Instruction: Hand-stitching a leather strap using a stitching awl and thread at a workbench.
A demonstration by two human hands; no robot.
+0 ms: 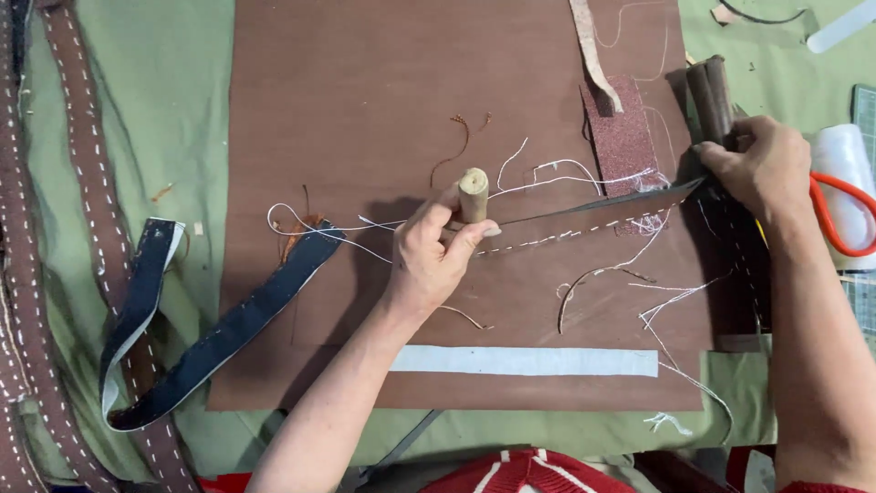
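A red knitted garment with white stripes [525, 470] shows at six o'clock, closest of all. Above it, the left hand [438, 251] has its grip closed round a short wooden-handled tool [473, 194], pressing it down on a dark strap [584, 217] at the centre of the brown board [365, 91]. The right hand [762, 169], at three o'clock, pinches the strap's far end taut. White stitches run from the right end to near the tool; the dark blue length [228, 329] trailing toward eight o'clock looks partly stitched, so the work seems midway. Loose white threads [675, 301] lie at four o'clock, a sandpaper piece [620, 128] at one o'clock, and stitched brown straps [91, 183] at nine o'clock on the green counter [182, 119].
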